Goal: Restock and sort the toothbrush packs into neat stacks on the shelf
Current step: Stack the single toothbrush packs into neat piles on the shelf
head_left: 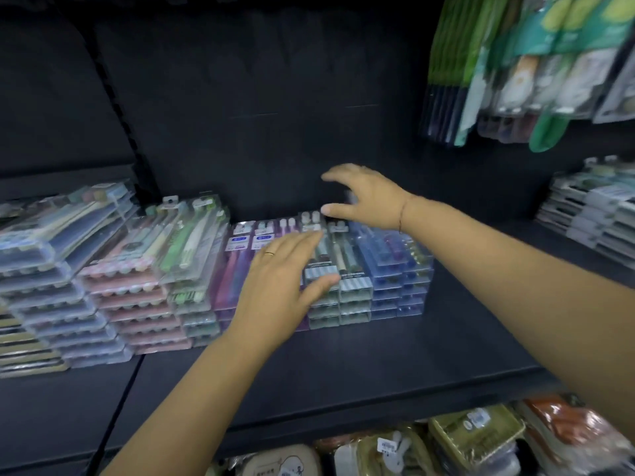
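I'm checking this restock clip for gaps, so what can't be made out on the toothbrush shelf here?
Head view only:
- Stack of purple clear-plastic toothbrush packs: front covered by the left hand.
- Right hand: fingertips motion-blurred; contact with packs unclear.
- Hanging green flat packs: blurred, cut by top edge.
- Blue pack labels: print too small.

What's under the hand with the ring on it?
The left hand lies over the purple toothbrush packs, its fingers reaching the striped-label packs. The pack tops beneath the palm are covered, so whether they sit straight cannot be seen.
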Demonstrator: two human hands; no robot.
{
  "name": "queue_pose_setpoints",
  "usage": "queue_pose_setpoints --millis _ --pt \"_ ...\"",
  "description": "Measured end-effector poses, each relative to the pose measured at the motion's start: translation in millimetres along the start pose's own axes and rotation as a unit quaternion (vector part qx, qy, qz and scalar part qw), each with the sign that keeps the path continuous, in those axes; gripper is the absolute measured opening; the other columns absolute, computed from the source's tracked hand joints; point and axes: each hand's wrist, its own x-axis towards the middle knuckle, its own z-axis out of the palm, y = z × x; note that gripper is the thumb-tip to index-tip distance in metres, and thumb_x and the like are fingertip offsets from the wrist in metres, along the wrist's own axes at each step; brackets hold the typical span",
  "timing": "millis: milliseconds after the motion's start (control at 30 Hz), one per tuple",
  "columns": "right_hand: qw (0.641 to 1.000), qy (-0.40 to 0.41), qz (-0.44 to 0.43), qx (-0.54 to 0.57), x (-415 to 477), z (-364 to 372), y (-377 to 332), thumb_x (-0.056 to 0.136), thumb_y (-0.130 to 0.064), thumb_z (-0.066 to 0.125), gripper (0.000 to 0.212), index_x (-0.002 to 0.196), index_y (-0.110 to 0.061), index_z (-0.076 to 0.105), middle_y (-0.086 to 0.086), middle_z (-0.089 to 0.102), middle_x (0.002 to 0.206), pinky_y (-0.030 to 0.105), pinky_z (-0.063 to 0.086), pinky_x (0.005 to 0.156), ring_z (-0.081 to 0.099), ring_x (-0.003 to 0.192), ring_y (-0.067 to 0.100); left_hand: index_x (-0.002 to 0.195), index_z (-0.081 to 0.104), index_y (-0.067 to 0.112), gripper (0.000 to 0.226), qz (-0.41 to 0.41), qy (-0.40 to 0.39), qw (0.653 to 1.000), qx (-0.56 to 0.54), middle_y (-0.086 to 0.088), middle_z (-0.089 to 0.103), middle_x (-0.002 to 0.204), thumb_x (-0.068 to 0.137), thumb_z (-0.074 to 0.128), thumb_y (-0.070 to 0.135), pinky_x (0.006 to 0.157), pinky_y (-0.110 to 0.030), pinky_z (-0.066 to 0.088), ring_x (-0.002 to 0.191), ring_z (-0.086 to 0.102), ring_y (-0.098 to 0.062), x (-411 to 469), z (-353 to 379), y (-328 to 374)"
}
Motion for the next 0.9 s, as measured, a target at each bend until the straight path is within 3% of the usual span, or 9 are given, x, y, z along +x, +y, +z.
queue_pose_setpoints --millis 100,200,333,433,533,700,800,900 --pt "0.98 0.179 0.012 0.086 -83.3 -9.6 24.1 0.092 -0.035 0.064 0.055 0.14 -0.012 0.048 0.004 0.047 0.142 0.027 0.031 0.113 0.043 0.132 0.014 0.138 0.054 0.016 0.062 0.063 0.082 0.993 -0.052 0.0 0.056 0.139 0.092 0.042 0.056 0.11 -0.036 0.033 0.13 0.046 -0.019 20.7 11.2 46.1" --pt "0.951 0.262 0.121 0.11 -176.2 -9.4 73.7 0.093 -0.029 0.064 0.048 0.137 -0.015 0.05 -0.002 0.05 0.134 0.02 0.034 0.107 0.046 0.125 0.006 0.136 0.056 0.017 0.056 0.124 0.084 0.981 -0.122 0.002 0.057 0.136 0.094 0.043 0.052 0.107 -0.03 0.032 0.128 0.045 -0.014 36.6 36.0 110.7" --pt "0.885 0.295 0.333 0.141 -275.1 -7.2 170.7 0.088 -0.031 0.068 0.054 0.136 -0.015 0.05 0.001 0.052 0.133 0.038 0.04 0.108 0.05 0.121 0.012 0.144 0.047 0.021 0.063 0.157 -0.036 0.963 -0.215 0.006 0.047 0.146 0.094 0.038 0.058 0.109 -0.019 0.022 0.134 0.034 -0.007 45.6 92.2 191.3" --pt "0.834 0.3 0.432 0.165 -314.9 -16.8 233.6 0.084 -0.035 0.071 0.068 0.141 -0.011 0.044 0.005 0.048 0.14 0.044 0.037 0.112 0.046 0.129 0.018 0.153 0.028 0.023 0.065 0.137 -0.151 0.953 -0.225 0.008 0.027 0.159 0.098 0.04 0.056 0.116 -0.02 0.011 0.146 0.018 -0.007 58.6 146.2 227.9" --pt "0.814 0.293 0.468 0.181 -323.7 -31.2 279.5 0.081 -0.037 0.075 0.085 0.149 -0.01 0.032 0.006 0.036 0.152 0.041 0.033 0.115 0.037 0.139 0.022 0.157 0.011 0.021 0.071 0.111 -0.244 0.948 -0.172 0.005 0.008 0.164 0.099 0.035 0.055 0.121 -0.028 0.003 0.15 0.003 -0.011 77.2 193.3 247.2" --pt "0.812 0.251 0.496 0.179 -311.2 -43.6 336.8 0.078 -0.034 0.079 0.099 0.153 -0.008 0.02 0.009 0.029 0.156 0.043 0.036 0.113 0.035 0.139 0.027 0.157 0.004 0.02 0.076 0.081 -0.306 0.943 -0.107 0.003 0.002 0.165 0.099 0.03 0.06 0.122 -0.034 -0.002 0.151 -0.004 -0.013 112.7 244.0 261.6" --pt "0.79 0.288 0.504 0.197 -307.6 -41.9 356.3 0.077 -0.025 0.082 0.089 0.145 -0.007 0.028 0.013 0.042 0.143 0.039 0.041 0.107 0.045 0.13 0.029 0.157 0.002 0.021 0.076 0.074 -0.313 0.944 -0.076 0.003 -0.001 0.165 0.098 0.025 0.062 0.122 -0.034 -0.005 0.151 -0.007 -0.013 128.9 262.5 265.0" --pt "0.782 0.308 0.508 0.185 -311.9 -31.9 368.9 0.072 -0.037 0.084 0.072 0.125 -0.021 0.038 0.0 0.06 0.114 0.044 0.043 0.103 0.053 0.116 0.029 0.157 0.001 0.024 0.077 0.081 -0.317 0.945 -0.013 0.005 -0.008 0.164 0.096 0.018 0.067 0.122 -0.036 -0.01 0.15 -0.013 -0.011 134.2 274.8 266.1"
